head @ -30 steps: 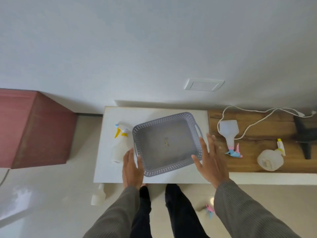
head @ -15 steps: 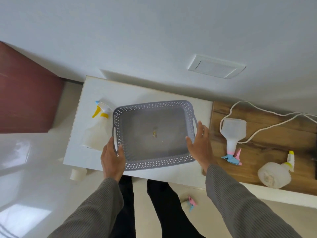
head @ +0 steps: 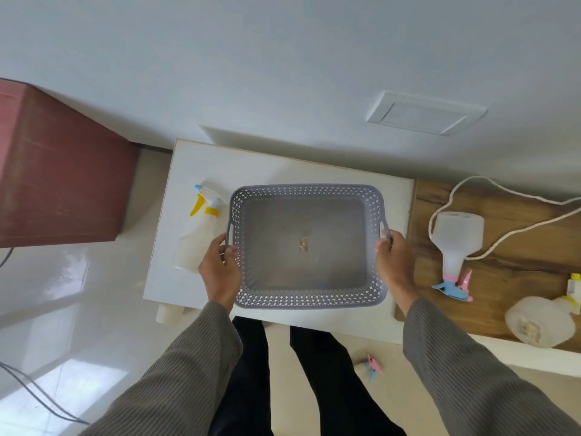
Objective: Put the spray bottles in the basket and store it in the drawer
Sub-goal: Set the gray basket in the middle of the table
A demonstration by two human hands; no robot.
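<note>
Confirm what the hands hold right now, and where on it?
Both grip the empty grey basket: left hand at its left handle slot, right hand at its right handle. No spray bottle is held.

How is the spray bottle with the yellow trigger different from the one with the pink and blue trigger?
The yellow-trigger spray bottle lies on the white tabletop, right beside the grey plastic basket; the pink-and-blue-trigger spray bottle lies on the wooden board, farther from it. Yellow's nozzle points toward the wall, pink-and-blue's toward the person. Both are pale, translucent and lying down.
</note>
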